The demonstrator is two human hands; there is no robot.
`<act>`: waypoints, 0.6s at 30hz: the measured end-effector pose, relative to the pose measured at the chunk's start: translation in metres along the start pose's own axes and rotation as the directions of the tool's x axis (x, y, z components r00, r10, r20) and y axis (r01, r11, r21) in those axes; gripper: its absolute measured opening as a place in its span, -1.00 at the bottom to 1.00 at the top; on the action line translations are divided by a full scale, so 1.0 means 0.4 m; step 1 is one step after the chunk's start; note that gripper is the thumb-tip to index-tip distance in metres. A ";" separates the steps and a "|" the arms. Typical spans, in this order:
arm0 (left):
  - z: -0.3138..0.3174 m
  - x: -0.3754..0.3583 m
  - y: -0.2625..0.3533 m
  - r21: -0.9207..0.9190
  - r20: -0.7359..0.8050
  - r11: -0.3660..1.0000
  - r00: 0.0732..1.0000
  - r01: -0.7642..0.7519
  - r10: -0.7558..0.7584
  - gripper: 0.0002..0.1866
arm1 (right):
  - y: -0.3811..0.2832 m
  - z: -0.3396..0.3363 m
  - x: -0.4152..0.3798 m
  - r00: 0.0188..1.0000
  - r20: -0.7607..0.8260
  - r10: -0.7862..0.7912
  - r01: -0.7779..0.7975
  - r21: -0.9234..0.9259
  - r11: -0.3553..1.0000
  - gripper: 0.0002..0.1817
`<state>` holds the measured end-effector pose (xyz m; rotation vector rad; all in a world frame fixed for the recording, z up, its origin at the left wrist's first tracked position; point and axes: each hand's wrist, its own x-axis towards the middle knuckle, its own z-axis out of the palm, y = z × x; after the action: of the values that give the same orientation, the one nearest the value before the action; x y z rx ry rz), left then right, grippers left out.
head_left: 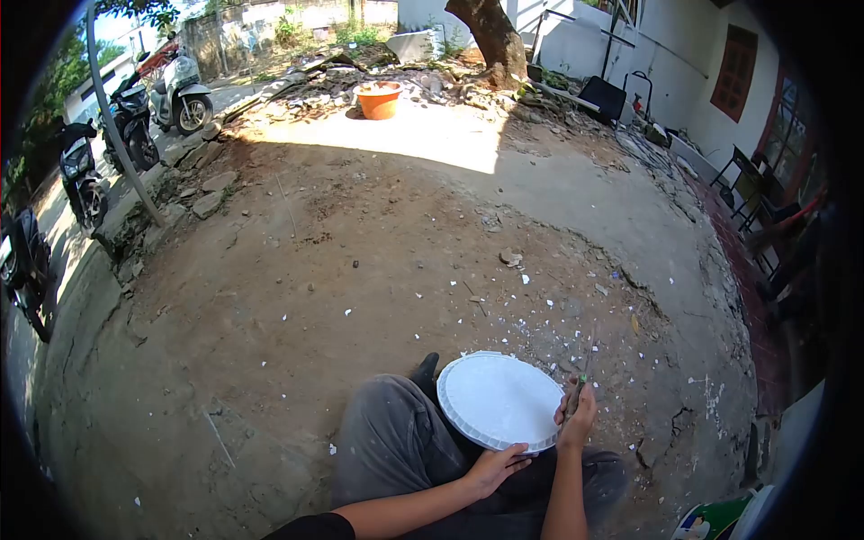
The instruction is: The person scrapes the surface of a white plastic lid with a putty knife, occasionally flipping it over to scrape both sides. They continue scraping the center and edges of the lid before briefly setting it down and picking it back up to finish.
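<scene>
Outdoor ground point(315, 297) of packed earth and worn concrete spread out around a round white disc point(499, 400), the landmark for everything here. It lay tilted over the lap of a person seated on the ground in dark grey trousers point(382, 436). At the disc's near edge, the left hand point(493, 472) pinched the rim, thumb on top and fingers bent below. At its right edge, the right hand point(576, 418) had its fingers curled around a slim tool point(572, 400) with a green part, too small to identify.

White chips point(526, 279) were scattered beyond and to the right of the disc. Far beyond it stood an orange tub point(382, 103) and a tree trunk point(493, 40); motorbikes point(184, 94) were parked far to its left.

The disc looked like light, stiff plastic, its smooth face probably slippery and its edge perhaps prone to chipping. Its ridged rim seemed the surest grip, with the thumb above and the fingers beneath.
</scene>
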<state>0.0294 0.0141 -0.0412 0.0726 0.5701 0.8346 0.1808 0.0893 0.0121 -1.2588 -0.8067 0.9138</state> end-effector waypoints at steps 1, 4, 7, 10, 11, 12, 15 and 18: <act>-0.008 0.003 0.001 0.008 0.000 1.000 1.000 -0.012 0.012 -0.68 | 0.000 0.004 -0.006 0.995 -0.073 0.068 -0.071 -0.040 0.997 -0.55; -0.013 -0.001 0.000 0.032 0.009 0.999 1.000 -0.006 0.006 -0.65 | 0.000 -0.005 -0.007 0.998 -0.065 0.020 -0.024 -0.057 0.998 -0.68; -0.009 0.003 0.010 0.003 0.015 1.000 1.000 -0.022 0.022 -0.68 | -0.022 0.012 -0.016 0.991 -0.111 -0.076 0.065 -0.102 0.993 -0.60; -0.006 0.000 0.014 0.037 -0.045 0.999 0.999 -0.012 0.013 -0.57 | -0.058 0.024 -0.026 0.984 -0.144 -0.104 0.092 -0.090 0.992 -0.43; -0.006 -0.002 0.017 0.040 -0.049 0.999 0.999 -0.018 0.020 -0.57 | -0.064 0.023 -0.028 0.986 -0.141 -0.094 0.083 -0.078 0.993 -0.36; 0.027 -0.021 0.035 0.067 -0.126 0.988 0.981 -0.141 0.149 -0.48 | -0.064 0.021 -0.028 0.987 -0.126 -0.097 0.090 -0.065 0.994 -0.43; 0.044 -0.021 0.090 0.058 -0.178 0.916 0.899 -0.396 0.400 -0.38 | -0.019 -0.011 -0.007 0.995 -0.036 -0.092 0.088 -0.101 0.991 -0.51; 0.034 -0.011 0.132 -0.039 -0.131 0.782 0.779 -0.622 0.613 -0.44 | -0.016 -0.001 -0.012 0.993 -0.033 -0.115 0.112 -0.071 0.991 -0.62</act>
<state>-0.0020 0.0487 -0.0129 0.1466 0.6253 1.5184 0.1800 0.0843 0.0182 -1.2726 -0.8781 0.7747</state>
